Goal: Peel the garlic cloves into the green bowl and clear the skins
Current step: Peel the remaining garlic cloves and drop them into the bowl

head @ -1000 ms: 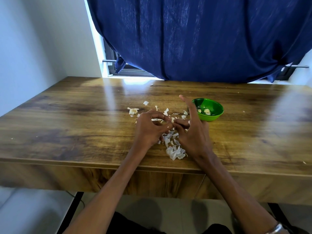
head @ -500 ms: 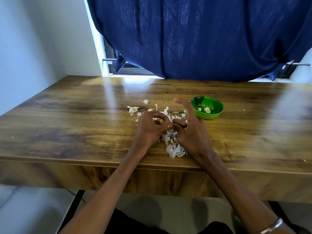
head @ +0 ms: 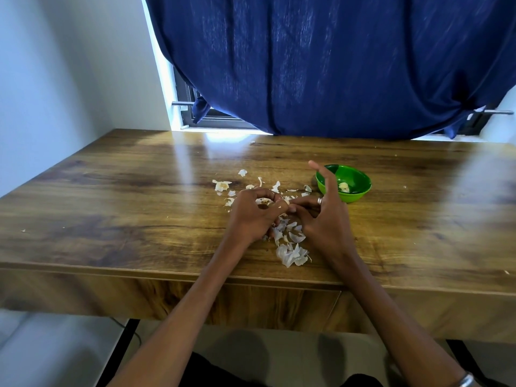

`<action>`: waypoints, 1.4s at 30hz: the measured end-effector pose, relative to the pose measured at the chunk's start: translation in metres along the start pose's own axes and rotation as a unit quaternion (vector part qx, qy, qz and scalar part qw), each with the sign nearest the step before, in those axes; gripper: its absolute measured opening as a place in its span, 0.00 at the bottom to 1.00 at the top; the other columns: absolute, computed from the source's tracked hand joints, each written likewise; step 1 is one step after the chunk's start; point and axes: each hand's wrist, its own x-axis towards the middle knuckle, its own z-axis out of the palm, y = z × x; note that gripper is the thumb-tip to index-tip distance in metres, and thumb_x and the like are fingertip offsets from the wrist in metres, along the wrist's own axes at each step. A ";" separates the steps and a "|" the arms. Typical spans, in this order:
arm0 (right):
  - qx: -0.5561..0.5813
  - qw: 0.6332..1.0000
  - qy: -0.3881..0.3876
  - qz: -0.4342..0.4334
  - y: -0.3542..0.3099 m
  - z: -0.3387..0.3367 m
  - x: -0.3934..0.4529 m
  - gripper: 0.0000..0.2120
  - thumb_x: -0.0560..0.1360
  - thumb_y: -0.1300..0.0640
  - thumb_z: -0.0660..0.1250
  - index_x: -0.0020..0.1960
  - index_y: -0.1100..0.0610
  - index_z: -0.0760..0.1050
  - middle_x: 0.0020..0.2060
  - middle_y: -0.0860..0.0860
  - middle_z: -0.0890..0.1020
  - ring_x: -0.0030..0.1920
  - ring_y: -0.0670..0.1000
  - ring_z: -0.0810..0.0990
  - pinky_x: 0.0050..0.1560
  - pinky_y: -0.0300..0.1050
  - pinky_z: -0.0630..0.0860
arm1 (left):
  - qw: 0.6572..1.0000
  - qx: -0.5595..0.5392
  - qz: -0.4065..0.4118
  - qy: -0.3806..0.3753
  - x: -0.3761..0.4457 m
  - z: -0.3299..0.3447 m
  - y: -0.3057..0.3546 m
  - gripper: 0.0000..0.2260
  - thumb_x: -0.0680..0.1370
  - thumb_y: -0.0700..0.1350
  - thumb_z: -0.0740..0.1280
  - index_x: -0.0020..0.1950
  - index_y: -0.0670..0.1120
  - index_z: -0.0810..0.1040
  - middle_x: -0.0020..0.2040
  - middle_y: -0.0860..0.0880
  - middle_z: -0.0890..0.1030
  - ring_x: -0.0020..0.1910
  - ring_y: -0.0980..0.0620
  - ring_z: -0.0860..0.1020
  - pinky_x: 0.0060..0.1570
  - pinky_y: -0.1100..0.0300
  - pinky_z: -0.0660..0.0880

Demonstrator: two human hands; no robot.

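Note:
My left hand and my right hand meet fingertip to fingertip over the wooden table. Together they pinch a small garlic clove, mostly hidden between the fingers. My right index finger sticks straight up in front of the green bowl. The bowl stands just right of my hands and holds a peeled clove. White garlic skins lie scattered under and around my hands, with more skins farther back on the left.
A dark blue curtain hangs over the window behind the table. A white wall rises on the left. The table's front edge runs just below my wrists. A few tiny skin flecks lie near the table's left and right sides.
My right index finger curled down half a second ago and now points up again. The hands stay together at the same spot, working at the clove.

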 end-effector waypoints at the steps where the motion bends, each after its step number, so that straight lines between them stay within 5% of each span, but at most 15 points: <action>1: 0.005 1.000 0.000 0.003 0.001 0.000 0.001 0.40 0.74 0.68 0.75 0.78 0.52 0.59 0.40 0.43 0.85 0.45 0.38 0.85 0.49 0.27 0.76 | 1.000 -0.004 -0.003 0.001 0.000 0.000 0.000 0.06 0.76 0.43 0.73 0.45 0.41 0.84 0.34 0.45 0.84 0.27 0.53 0.80 0.30 0.51 0.80; 20: 0.009 1.000 0.019 -0.015 0.000 0.001 0.000 0.35 0.73 0.66 0.77 0.75 0.54 0.67 0.46 0.45 0.86 0.47 0.40 0.86 0.50 0.33 0.81 | 1.000 -0.022 -0.018 -0.010 -0.001 0.000 0.003 0.07 0.75 0.46 0.74 0.46 0.42 0.84 0.33 0.44 0.83 0.28 0.48 0.79 0.32 0.48 0.80; 26: -0.007 1.000 0.009 -0.021 0.001 0.002 0.000 0.36 0.73 0.67 0.75 0.76 0.55 0.64 0.45 0.43 0.84 0.47 0.39 0.85 0.49 0.33 0.80 | 1.000 0.006 -0.001 -0.011 0.001 0.002 -0.001 0.07 0.76 0.48 0.75 0.46 0.44 0.84 0.33 0.53 0.82 0.27 0.55 0.79 0.34 0.58 0.77; 30: -0.014 1.000 0.008 -0.025 0.004 0.003 0.001 0.35 0.73 0.68 0.74 0.76 0.55 0.64 0.45 0.43 0.84 0.45 0.40 0.85 0.47 0.33 0.81 | 0.999 0.031 0.009 -0.013 0.005 0.003 -0.007 0.07 0.75 0.50 0.75 0.44 0.46 0.83 0.39 0.51 0.83 0.37 0.51 0.78 0.46 0.50 0.78; 37: 0.001 0.999 0.044 -0.002 0.006 -0.001 0.002 0.33 0.73 0.66 0.76 0.73 0.55 0.66 0.43 0.41 0.84 0.46 0.38 0.85 0.47 0.31 0.80 | 0.999 0.018 0.040 0.017 0.005 0.003 -0.012 0.02 0.75 0.48 0.74 0.44 0.51 0.85 0.47 0.54 0.85 0.44 0.47 0.84 0.45 0.41 0.82; 42: 0.019 0.998 0.063 0.023 0.006 -0.003 0.003 0.31 0.74 0.64 0.75 0.73 0.52 0.67 0.42 0.41 0.85 0.47 0.40 0.86 0.51 0.40 0.83 | 0.994 0.031 0.089 0.047 0.004 0.003 -0.008 0.04 0.77 0.47 0.73 0.50 0.51 0.86 0.52 0.54 0.83 0.46 0.58 0.82 0.44 0.56 0.81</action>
